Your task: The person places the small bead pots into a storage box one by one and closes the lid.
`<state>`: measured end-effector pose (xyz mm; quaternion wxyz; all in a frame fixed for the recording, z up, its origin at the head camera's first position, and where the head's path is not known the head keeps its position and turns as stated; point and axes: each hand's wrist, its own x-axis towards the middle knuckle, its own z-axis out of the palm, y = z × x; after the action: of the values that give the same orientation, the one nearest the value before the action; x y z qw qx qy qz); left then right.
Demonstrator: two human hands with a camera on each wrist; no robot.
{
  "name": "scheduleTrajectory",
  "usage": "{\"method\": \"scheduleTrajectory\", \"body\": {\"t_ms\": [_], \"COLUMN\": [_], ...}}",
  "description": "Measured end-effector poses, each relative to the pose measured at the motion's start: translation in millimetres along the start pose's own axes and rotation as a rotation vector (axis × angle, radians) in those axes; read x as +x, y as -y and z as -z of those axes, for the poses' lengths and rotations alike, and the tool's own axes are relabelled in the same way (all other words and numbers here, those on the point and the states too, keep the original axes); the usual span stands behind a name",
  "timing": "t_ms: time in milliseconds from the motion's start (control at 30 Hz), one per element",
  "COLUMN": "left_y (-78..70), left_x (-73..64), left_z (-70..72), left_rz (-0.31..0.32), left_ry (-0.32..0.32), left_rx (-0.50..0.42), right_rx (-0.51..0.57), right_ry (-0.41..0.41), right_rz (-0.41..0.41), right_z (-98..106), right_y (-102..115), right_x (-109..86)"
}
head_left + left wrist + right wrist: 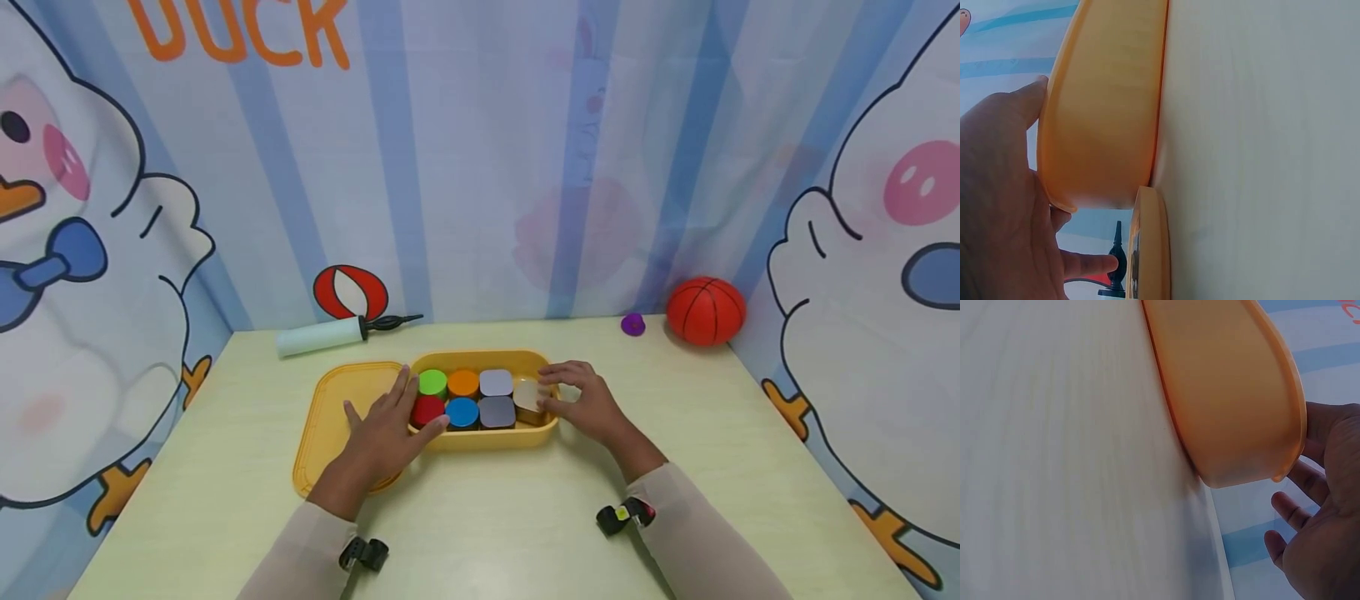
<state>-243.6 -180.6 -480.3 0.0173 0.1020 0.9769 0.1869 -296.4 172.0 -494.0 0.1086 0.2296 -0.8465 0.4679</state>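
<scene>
A yellow plastic box point(480, 442) stands on the table, holding several small lidded pots in two rows. Round lids are green point(432, 383), orange point(463, 384), red point(428, 412) and blue point(462, 413); squarish ones are lavender point(496, 382) and grey point(497, 412). At the right end is a beige-topped pot point(529, 395), which my right hand point(588, 404) pinches between thumb and fingers, reaching over the rim. My left hand point(382, 437) rests on the box's left end with fingers straight and spread, thumb at the front rim.
The box's yellow lid point(318, 442) lies flat at left, partly under my left hand. Behind it lie a pale hand pump point(322, 336) and a red-and-white ball print point(350, 292). A small purple object point(633, 324) and a red ball point(706, 311) sit at the back right.
</scene>
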Motion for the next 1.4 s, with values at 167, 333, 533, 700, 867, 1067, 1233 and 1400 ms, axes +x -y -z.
{"method": "scheduleTrajectory", "body": {"t_ms": [167,333,533,700,867,1067,1233,1400], "left_y": [-1.5,0.6,6.8,18.9,39.5,58.2,70.6,80.5], "left_x": [-0.4,-0.4,-4.4,-12.0,-17.7,-17.7,-9.3,-1.9], "left_z": [-0.5,0.4,7.2,17.6,25.9,35.7,44.4,49.8], "left_rz": [-0.002,-0.002,0.035,0.087,0.144,0.191,0.211,0.245], "left_ry": [0.012,0.008,0.01,0.034,0.029,0.016,0.011,0.042], "left_rx": [-0.012,-0.026,-0.01,0.024,0.052,0.062,0.054,0.044], "right_rx": [0.001,0.006,0.003,0.007,-0.001,-0.008,-0.051,-0.054], "right_ry": [-0.001,-0.028,-0.044,-0.042,-0.044,-0.046,-0.033,-0.007], "right_rz": [-0.008,-0.006,-0.008,-0.03,-0.061,0.0,0.033,0.079], "right_z": [2.3,4.7,5.3,8.2,10.8,3.1,-12.2,-29.6], "right_y": [-0.1,0.7,2.0,6.4,12.5,30.3,52.2,74.6], "right_x": [-0.9,-2.4,-5.4,-9.2,-12.9,-16.1,-19.0,-24.0]}}
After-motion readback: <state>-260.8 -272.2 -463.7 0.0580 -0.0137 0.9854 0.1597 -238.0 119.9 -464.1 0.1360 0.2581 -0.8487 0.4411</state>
